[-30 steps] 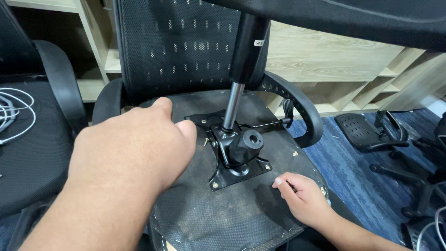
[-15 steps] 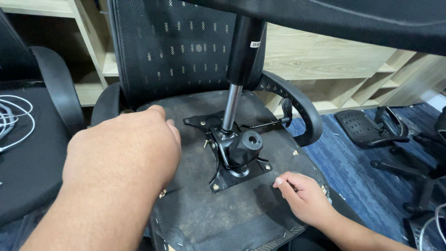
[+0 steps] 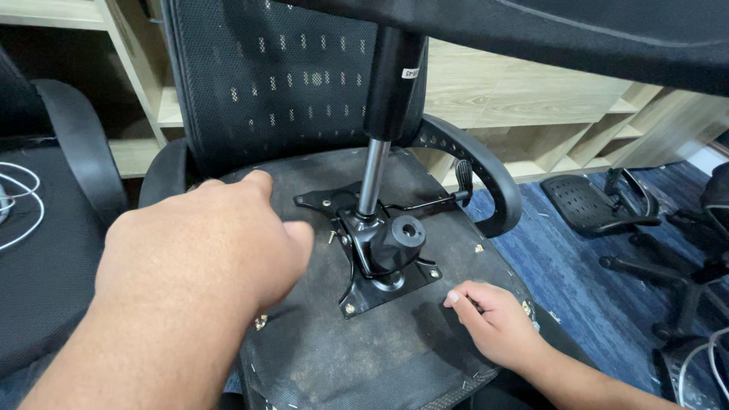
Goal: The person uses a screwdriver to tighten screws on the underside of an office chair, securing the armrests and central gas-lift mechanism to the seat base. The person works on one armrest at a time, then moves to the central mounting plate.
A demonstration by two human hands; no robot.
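An office chair seat (image 3: 342, 349) lies with its dusty black underside up. A black metal mechanism plate (image 3: 387, 262) is mounted in its middle, and a gas cylinder (image 3: 372, 175) rises from it to a black base overhead. My left hand (image 3: 197, 250) hovers close to the camera, left of the plate, knuckles up and fingers curled out of sight, thumb pointing at the plate. My right hand (image 3: 497, 323) rests on the seat's underside just right of the plate's near corner, fingers curled. A small brass screw (image 3: 260, 322) lies on the seat below my left hand.
The mesh backrest (image 3: 281, 76) stands behind the seat, and a black armrest (image 3: 493, 190) curves on the right beside a lever (image 3: 465, 176). Another chair (image 3: 45, 258) with a white cable (image 3: 23, 205) is at left. Chair parts (image 3: 592, 205) lie on blue carpet before wooden shelves (image 3: 531, 99).
My left hand has drifted slightly back and left, then its thumb came forward toward the plate again. The right hand has stayed in place. The view shifted a little.
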